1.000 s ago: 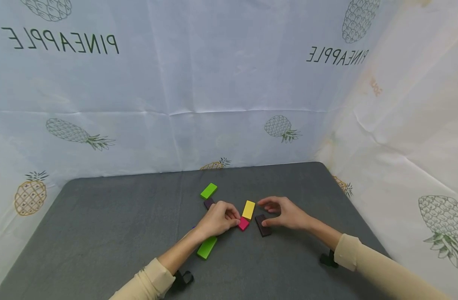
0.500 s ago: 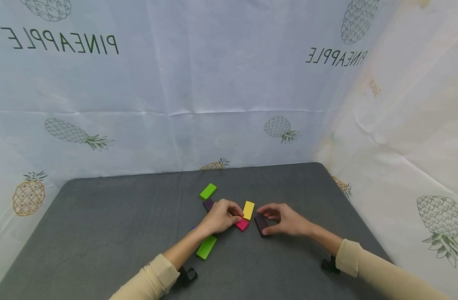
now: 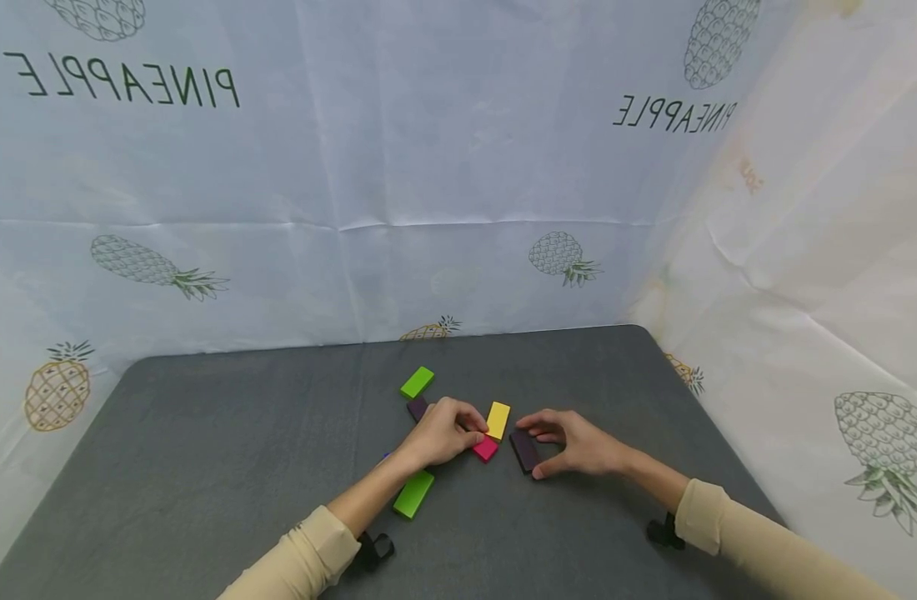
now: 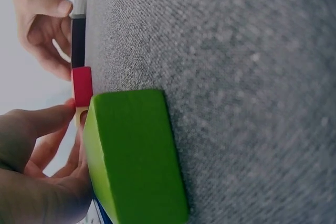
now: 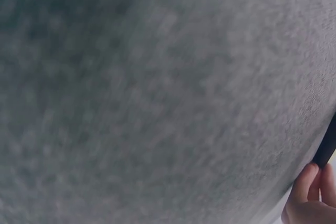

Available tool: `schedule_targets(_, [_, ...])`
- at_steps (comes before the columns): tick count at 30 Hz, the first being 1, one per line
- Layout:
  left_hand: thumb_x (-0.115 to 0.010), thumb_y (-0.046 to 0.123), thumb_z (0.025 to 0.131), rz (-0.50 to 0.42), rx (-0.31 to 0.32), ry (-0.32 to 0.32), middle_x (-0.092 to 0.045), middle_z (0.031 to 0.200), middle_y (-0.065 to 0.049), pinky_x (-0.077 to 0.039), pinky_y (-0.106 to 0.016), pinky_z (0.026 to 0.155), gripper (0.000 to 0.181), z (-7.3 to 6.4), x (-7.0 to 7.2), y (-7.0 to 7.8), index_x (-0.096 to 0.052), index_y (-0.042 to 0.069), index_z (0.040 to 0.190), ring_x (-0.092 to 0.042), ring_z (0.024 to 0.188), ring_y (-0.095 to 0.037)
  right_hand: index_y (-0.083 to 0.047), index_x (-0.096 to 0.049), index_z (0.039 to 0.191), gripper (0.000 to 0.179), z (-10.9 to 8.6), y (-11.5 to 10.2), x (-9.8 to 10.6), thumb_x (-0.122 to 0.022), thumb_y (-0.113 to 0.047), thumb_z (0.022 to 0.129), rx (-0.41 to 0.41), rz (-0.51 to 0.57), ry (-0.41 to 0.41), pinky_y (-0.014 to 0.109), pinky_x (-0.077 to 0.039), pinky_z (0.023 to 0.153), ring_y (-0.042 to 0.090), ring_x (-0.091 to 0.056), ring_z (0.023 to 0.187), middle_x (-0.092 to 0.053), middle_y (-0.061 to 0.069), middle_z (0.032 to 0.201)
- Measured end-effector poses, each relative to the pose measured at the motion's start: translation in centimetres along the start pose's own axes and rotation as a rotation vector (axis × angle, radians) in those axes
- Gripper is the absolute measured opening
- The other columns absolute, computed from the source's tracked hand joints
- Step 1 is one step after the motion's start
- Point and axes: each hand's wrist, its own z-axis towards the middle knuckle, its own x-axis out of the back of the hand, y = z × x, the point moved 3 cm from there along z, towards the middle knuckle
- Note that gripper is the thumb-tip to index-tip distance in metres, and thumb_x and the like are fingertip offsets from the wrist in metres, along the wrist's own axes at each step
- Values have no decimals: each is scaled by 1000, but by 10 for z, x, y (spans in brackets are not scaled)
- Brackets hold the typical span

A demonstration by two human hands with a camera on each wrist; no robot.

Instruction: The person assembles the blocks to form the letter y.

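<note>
My left hand (image 3: 443, 435) pinches a red block (image 3: 486, 450), thumb on its near side, the fingers curled over the far part. Just beyond, a yellow block (image 3: 498, 420) lies right against the red one. To the right, my right hand (image 3: 578, 443) spans a dark block (image 3: 524, 451) lengthwise, thumb at the near end and fingertips at the far end. Seen from the left wrist, the red block (image 4: 82, 86) stands in line with the dark block (image 4: 77, 40). In the right wrist view, fingertips (image 5: 311, 170) meet one end of the dark block (image 5: 326, 142).
A green block (image 3: 413, 495) lies on the grey table (image 3: 203, 467) below my left wrist. Farther back are another green block (image 3: 417, 382) and a dark block (image 3: 417, 407), partly behind the left hand. A blue edge (image 3: 387, 456) peeks out beside the left forearm. White pineapple-print cloth (image 3: 443, 167) hangs behind.
My left hand has shifted slightly right and forward over the red block. The right hand has moved a little nearer to me, its thumb sliding from the dark block's side to its near end.
</note>
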Motion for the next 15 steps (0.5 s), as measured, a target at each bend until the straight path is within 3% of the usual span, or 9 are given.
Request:
schedule_targets(7, [-76,-1,98,-1,0,-15,-80,95,-17,-52,-19,66,8,1,1,2,-82,-2,102,-67,76,-9,8,-54,151,72,-1,1,2,-88,-7,90,4,16,-31,46,-49,119,49,-56,141,-56,31,153])
schedule_targets(15, [-75,-1,98,-2,-7,-23,-79,92,-17,-51,-19,64,8,1,2,2,-82,-2,102,-63,73,-6,8,-57,148,68,0,3,2,-88,-7,89,17,-1,-13,44,-52,116,43,-61,134,-59,30,149])
